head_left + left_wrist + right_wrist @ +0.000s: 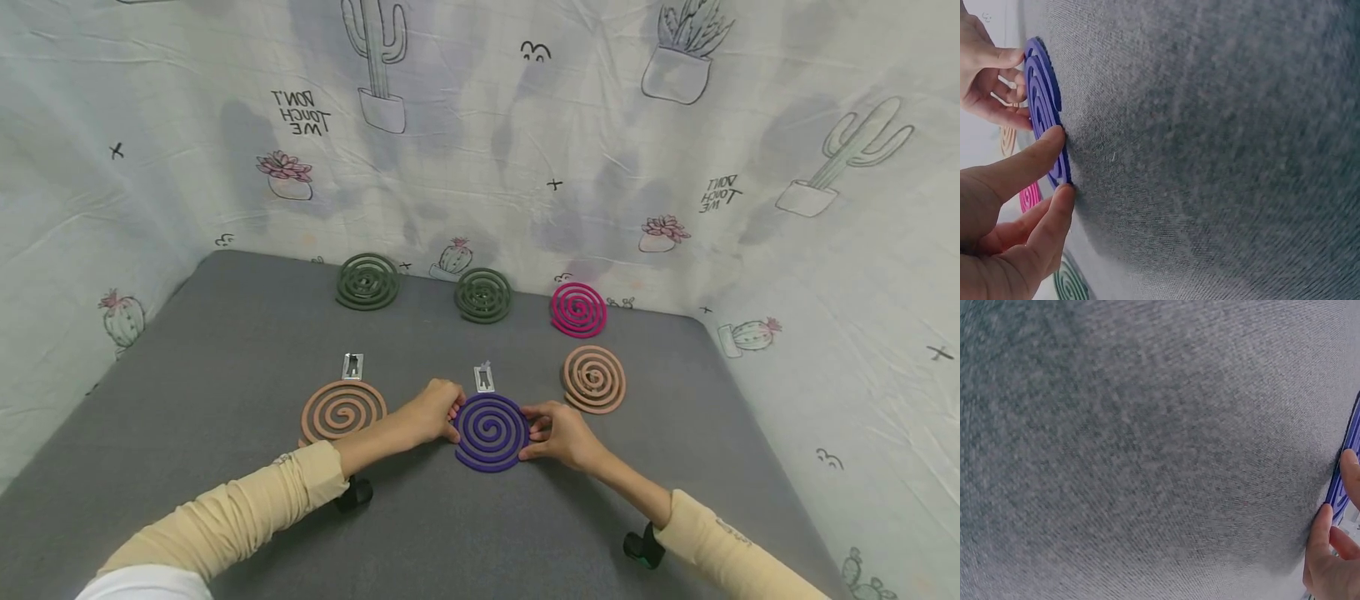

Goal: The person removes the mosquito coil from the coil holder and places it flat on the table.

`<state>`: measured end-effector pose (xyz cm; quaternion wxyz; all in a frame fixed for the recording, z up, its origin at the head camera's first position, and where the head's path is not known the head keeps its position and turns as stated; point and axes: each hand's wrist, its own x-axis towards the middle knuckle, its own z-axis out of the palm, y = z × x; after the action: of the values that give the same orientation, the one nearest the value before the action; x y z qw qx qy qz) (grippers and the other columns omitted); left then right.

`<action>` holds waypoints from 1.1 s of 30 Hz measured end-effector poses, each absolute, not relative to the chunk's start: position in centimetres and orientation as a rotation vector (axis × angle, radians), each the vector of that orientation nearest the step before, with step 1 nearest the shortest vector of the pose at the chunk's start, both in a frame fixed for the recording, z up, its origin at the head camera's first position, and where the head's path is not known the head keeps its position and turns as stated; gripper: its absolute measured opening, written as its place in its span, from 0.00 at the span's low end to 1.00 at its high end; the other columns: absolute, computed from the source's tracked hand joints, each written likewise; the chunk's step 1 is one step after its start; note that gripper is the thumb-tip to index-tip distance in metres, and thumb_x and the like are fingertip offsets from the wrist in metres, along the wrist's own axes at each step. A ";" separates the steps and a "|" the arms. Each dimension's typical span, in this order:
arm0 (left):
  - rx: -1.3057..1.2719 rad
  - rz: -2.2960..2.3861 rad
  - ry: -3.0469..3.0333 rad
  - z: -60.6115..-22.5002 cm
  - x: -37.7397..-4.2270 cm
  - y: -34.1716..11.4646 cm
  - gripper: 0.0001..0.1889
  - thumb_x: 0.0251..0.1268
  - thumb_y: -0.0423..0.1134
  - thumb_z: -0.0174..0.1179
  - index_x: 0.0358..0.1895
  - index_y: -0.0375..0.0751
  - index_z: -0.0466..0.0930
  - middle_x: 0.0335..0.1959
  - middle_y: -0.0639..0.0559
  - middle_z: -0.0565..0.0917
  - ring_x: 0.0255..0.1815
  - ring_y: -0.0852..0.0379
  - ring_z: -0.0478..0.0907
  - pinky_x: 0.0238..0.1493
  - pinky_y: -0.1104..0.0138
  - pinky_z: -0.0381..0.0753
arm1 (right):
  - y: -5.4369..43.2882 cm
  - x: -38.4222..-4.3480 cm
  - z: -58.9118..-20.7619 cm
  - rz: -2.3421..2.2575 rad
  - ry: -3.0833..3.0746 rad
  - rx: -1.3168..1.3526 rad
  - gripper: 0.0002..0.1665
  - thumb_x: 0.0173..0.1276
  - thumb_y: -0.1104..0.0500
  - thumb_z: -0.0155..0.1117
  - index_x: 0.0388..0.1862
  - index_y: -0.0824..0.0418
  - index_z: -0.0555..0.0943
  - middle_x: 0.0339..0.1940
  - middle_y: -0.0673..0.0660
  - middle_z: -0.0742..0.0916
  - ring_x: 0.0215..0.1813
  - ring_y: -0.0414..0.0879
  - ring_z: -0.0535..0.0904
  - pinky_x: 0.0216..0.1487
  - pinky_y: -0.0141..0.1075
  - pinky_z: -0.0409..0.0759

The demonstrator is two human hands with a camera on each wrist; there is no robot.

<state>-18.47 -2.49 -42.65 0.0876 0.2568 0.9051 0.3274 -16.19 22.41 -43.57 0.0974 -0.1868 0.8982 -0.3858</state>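
A purple mosquito coil (491, 429) lies flat, close over the grey tabletop, between both hands. My left hand (433, 412) holds its left edge with thumb and fingertips. On the opposite edge my right hand (567, 437) grips the same coil between thumb and fingers. In the left wrist view the left thumb (1041, 156) rests at the coil's rim. Just behind the coil lies a small metal coil stand (484, 387). An orange-tan coil (344, 414) sits beside the left forearm, which partly covers it.
Another metal stand (352, 377) lies behind the left tan coil. A second tan coil (593, 377) is to the right. Along the back edge are two dark green coils (367, 282) and a pink coil (578, 309). A printed cloth (480, 150) hangs behind the table.
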 end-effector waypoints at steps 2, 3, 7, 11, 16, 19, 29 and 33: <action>0.733 0.971 2.678 -42.5 -18.5 -2.4 0.22 0.33 0.25 0.79 0.37 0.26 0.80 0.26 0.48 0.78 0.27 0.60 0.71 0.36 0.64 0.80 | 22.3 -16.2 -43.5 -1.124 2.663 -0.539 0.37 0.40 0.65 0.82 0.53 0.73 0.80 0.40 0.60 0.81 0.36 0.45 0.82 0.36 0.27 0.83; 0.720 0.971 2.672 -42.4 -18.4 -2.3 0.21 0.34 0.24 0.78 0.36 0.26 0.80 0.25 0.48 0.77 0.26 0.60 0.70 0.35 0.64 0.79 | 22.3 -16.2 -43.5 -1.121 2.665 -0.533 0.38 0.40 0.65 0.82 0.53 0.73 0.80 0.40 0.60 0.81 0.36 0.45 0.82 0.36 0.27 0.83; 0.656 0.967 2.657 -42.2 -18.3 -2.0 0.19 0.36 0.22 0.76 0.36 0.27 0.80 0.23 0.50 0.77 0.24 0.61 0.69 0.31 0.66 0.78 | 22.4 -16.0 -43.8 -1.136 2.689 -0.561 0.37 0.40 0.65 0.82 0.52 0.73 0.80 0.41 0.62 0.82 0.37 0.47 0.82 0.37 0.28 0.83; 0.651 0.946 2.654 -42.1 -18.2 -2.0 0.17 0.37 0.22 0.75 0.34 0.28 0.80 0.23 0.49 0.77 0.24 0.60 0.71 0.30 0.66 0.78 | 22.7 -15.7 -44.4 -1.177 2.715 -0.606 0.37 0.41 0.64 0.81 0.53 0.74 0.79 0.44 0.64 0.82 0.38 0.47 0.82 0.40 0.30 0.84; 0.672 0.836 2.688 -41.8 -18.4 -2.4 0.20 0.41 0.28 0.76 0.41 0.30 0.81 0.30 0.47 0.81 0.32 0.55 0.78 0.36 0.62 0.81 | 23.2 -15.4 -44.5 -1.334 2.675 -0.539 0.37 0.44 0.66 0.79 0.55 0.75 0.77 0.48 0.67 0.83 0.39 0.50 0.83 0.39 0.32 0.84; 0.686 0.780 2.733 -41.3 -18.6 -2.7 0.21 0.44 0.33 0.76 0.45 0.33 0.82 0.36 0.46 0.83 0.38 0.51 0.81 0.41 0.58 0.82 | 23.8 -15.0 -44.2 -1.479 2.595 -0.462 0.37 0.47 0.69 0.77 0.57 0.76 0.75 0.51 0.70 0.81 0.41 0.53 0.83 0.41 0.32 0.84; 0.879 1.234 2.644 -40.5 -20.4 -0.7 0.12 0.56 0.30 0.68 0.44 0.33 0.84 0.40 0.42 0.86 0.35 0.53 0.83 0.36 0.68 0.83 | 29.7 -15.8 -42.7 -1.828 2.425 -0.595 0.32 0.55 0.76 0.68 0.59 0.83 0.69 0.55 0.69 0.80 0.53 0.55 0.79 0.52 0.38 0.81; 0.912 1.399 2.582 -40.2 -21.4 1.2 0.10 0.57 0.28 0.67 0.43 0.33 0.84 0.40 0.41 0.85 0.36 0.53 0.83 0.38 0.70 0.83 | 32.9 -16.7 -42.2 -1.861 2.472 -0.630 0.31 0.56 0.77 0.66 0.58 0.85 0.68 0.53 0.56 0.82 0.54 0.48 0.79 0.53 0.38 0.80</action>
<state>-21.45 1.22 -40.24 0.0334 0.2964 0.8392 0.4548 -16.69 32.88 -42.22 -0.0082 -0.1995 0.7828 -0.5894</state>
